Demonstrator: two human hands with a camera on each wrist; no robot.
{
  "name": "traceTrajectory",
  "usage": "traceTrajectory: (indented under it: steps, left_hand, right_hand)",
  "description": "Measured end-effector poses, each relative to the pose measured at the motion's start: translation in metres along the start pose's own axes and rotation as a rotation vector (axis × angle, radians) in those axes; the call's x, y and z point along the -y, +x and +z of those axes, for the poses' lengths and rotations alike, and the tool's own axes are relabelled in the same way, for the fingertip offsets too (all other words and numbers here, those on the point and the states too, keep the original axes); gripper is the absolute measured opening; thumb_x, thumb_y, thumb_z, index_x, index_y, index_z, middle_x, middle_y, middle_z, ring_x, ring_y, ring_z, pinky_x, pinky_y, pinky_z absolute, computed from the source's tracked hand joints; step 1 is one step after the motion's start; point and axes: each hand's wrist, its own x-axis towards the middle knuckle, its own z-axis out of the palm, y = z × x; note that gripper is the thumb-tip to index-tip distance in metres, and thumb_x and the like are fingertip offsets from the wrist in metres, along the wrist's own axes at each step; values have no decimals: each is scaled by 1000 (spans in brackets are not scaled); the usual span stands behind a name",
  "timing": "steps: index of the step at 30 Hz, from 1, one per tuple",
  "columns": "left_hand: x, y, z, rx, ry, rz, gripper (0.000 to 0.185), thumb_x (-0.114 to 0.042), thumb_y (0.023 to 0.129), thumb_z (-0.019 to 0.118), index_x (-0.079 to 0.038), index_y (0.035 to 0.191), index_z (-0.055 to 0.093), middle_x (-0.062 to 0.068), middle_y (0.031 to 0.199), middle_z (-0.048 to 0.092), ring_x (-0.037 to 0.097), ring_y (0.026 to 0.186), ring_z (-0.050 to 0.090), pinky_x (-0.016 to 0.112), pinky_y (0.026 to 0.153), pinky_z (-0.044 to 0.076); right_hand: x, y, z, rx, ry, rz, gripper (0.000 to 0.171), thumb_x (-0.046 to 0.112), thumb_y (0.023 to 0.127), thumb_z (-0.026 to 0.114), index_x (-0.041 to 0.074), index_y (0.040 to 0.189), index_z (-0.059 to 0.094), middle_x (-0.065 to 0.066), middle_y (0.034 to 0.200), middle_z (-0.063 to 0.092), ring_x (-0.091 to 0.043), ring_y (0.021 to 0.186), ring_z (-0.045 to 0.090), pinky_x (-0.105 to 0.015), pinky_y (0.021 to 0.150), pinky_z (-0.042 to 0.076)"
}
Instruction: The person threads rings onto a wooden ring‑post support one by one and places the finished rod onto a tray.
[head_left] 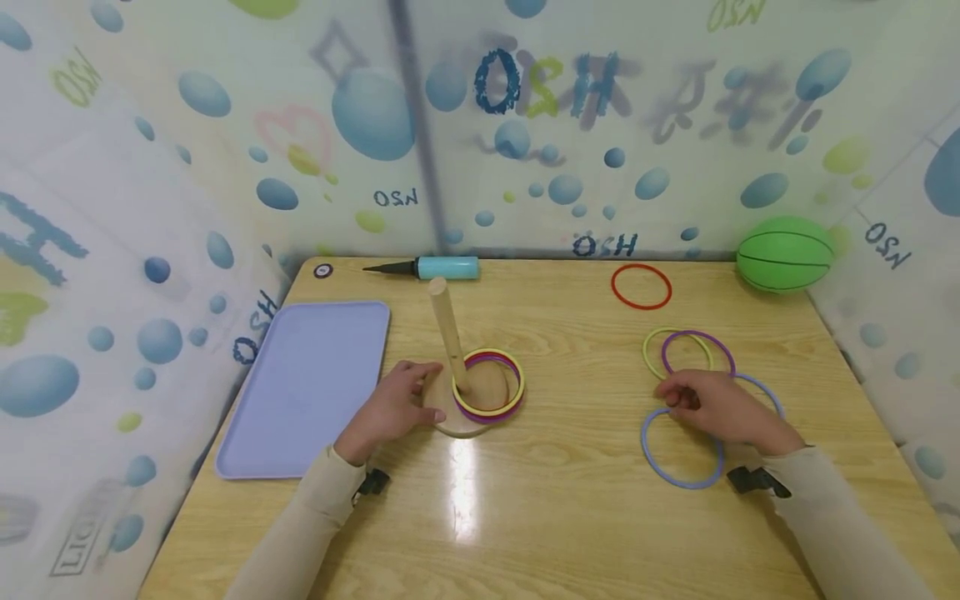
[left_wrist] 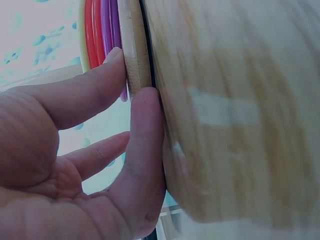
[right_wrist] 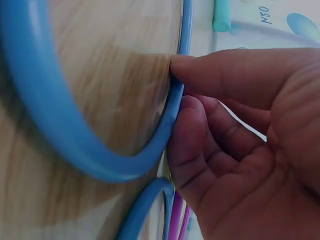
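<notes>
A wooden ring-toss stand (head_left: 444,325) has a round base and an upright peg, with yellow, red and purple rings (head_left: 522,390) stacked around the peg. My left hand (head_left: 388,408) holds the base by its left edge; the left wrist view shows thumb and finger against the rim of the wooden base (left_wrist: 137,50). At the right, my right hand (head_left: 720,408) pinches a blue ring (head_left: 686,485) at its far edge. The right wrist view has thumb and fingertips on this blue ring (right_wrist: 95,160). Part of another blue ring (head_left: 767,390) is hidden under the right hand.
Yellow-green (head_left: 649,337) and purple (head_left: 705,335) rings overlap beyond the right hand, with a red ring (head_left: 641,307) farther back. A green ball (head_left: 784,254) is at the back right corner. A lilac tray (head_left: 315,375) lies at left; a blue hand pump (head_left: 447,267) lies along the back.
</notes>
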Motion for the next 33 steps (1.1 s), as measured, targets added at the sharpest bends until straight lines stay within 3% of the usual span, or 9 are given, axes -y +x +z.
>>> traceTrajectory:
  steps: [12,18,24,33]
  left_hand:
    - [-1,0,0,5,-33,-28,79,-15,85,90,-6,154,53,21,137,54,39,122,65,49,98,56]
    - [-2,0,0,5,-20,-32,78,-15,85,90,-7,154,54,20,137,55,40,123,64,51,99,56]
    - [-3,0,1,5,-12,-30,77,-14,85,90,-7,154,54,20,135,55,41,124,64,51,100,56]
    - [0,0,0,0,7,-6,77,-16,85,90,-5,153,55,22,135,55,41,120,65,51,98,56]
  right_hand:
    - [6,5,1,-6,-9,-53,20,-1,94,74,11,110,78,8,96,72,3,85,58,-22,73,52]
    - [10,12,-5,15,64,-22,16,3,98,71,11,112,77,-1,96,73,2,85,59,-22,72,53]
    - [20,20,-13,18,135,-50,18,-2,99,69,4,115,75,-7,101,73,-2,89,64,-23,74,56]
    - [40,32,-22,53,310,-8,22,0,101,68,-8,121,69,-20,95,69,-10,73,70,-34,63,64]
